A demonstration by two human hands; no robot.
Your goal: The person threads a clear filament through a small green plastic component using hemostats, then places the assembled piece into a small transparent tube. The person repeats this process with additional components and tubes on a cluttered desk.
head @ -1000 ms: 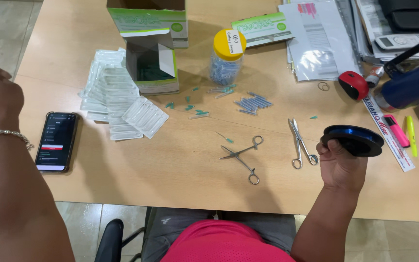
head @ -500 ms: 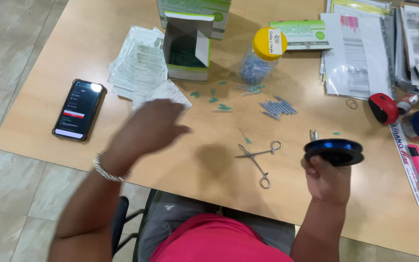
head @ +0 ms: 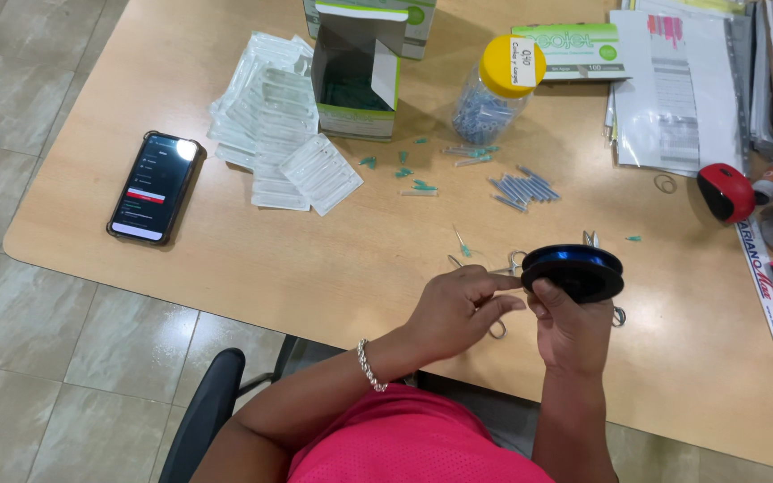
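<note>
The right hand [head: 574,326] grips a dark blue spool [head: 573,271] from below, holding it above the bench [head: 225,259] at about four o'clock from the yellow-lidded jar [head: 498,89]. The left hand [head: 458,309] pinches at the spool's left rim, fingertips closed on something too fine to make out. If it is thread, a hard tug could let it slip or tangle. Scissors [head: 601,277] lie partly hidden beneath the spool, and loose needles [head: 521,188] at twelve o'clock could prick a careless hand.

A black phone [head: 155,187] lies at the left of the worktop [head: 252,259]; clear blister packs [head: 277,150] and an open box [head: 353,82] sit upper centre, a yellow-lidded jar [head: 497,88] beside them.
</note>
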